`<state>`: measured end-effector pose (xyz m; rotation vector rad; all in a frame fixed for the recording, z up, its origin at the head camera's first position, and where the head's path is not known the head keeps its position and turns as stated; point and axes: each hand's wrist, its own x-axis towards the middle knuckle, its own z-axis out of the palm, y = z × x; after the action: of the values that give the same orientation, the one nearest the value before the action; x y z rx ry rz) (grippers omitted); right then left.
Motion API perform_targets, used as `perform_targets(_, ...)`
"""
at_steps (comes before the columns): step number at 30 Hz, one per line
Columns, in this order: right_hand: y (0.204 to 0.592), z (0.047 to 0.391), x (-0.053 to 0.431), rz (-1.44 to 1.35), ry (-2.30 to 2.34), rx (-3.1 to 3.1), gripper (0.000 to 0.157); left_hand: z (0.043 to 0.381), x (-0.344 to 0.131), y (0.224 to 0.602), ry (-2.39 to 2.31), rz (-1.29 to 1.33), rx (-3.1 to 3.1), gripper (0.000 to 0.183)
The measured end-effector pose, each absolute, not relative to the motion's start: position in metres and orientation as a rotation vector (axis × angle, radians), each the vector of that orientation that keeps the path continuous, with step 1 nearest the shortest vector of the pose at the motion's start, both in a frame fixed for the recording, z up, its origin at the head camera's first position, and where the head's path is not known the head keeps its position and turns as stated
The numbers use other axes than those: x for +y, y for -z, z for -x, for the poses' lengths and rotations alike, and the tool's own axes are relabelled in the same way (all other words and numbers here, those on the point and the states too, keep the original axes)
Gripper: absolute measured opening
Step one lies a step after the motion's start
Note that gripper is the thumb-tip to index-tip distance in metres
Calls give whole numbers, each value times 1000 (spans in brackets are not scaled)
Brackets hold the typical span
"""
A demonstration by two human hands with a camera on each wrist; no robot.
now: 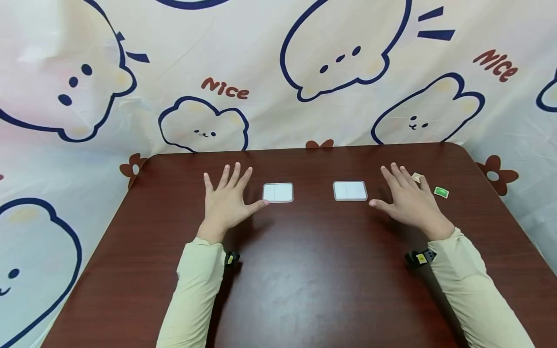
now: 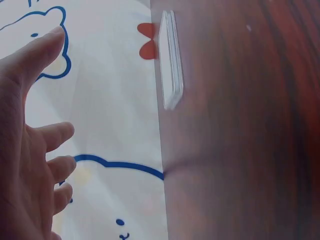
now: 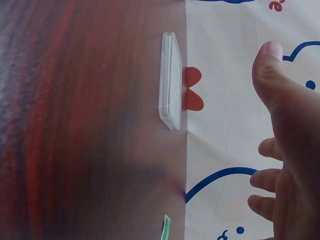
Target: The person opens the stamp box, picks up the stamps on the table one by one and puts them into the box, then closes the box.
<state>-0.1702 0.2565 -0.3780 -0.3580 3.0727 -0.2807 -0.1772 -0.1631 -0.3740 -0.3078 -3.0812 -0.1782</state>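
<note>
1 pale scrap [image 1: 416,177], partly behind right-hand fingers [image 1: 425,185]

A dark reddish-brown wood-grain table [image 1: 304,319] with rounded far corners stands before a creased whitish backdrop [image 1: 261,43], which also shows along both sides. Navy-outlined cartoon bears [image 1: 204,121], rust-red "Nice" lettering [image 1: 225,89] and flowers [image 1: 497,175] decorate it. Pale glare [image 1: 283,285] lies on the glossy tabletop.

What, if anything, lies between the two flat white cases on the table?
Nothing: the head view shows only bare tabletop between the left case and the right case.
</note>
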Motion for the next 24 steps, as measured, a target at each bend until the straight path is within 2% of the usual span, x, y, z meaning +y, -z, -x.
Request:
perform_targets(17, 377, 186, 246, 456, 205, 3079, 94, 202, -106, 369, 159, 516, -3066, 96)
perform_targets(24, 377, 196, 247, 500, 328, 3008, 92, 214, -82, 368, 259, 538, -3066, 96)
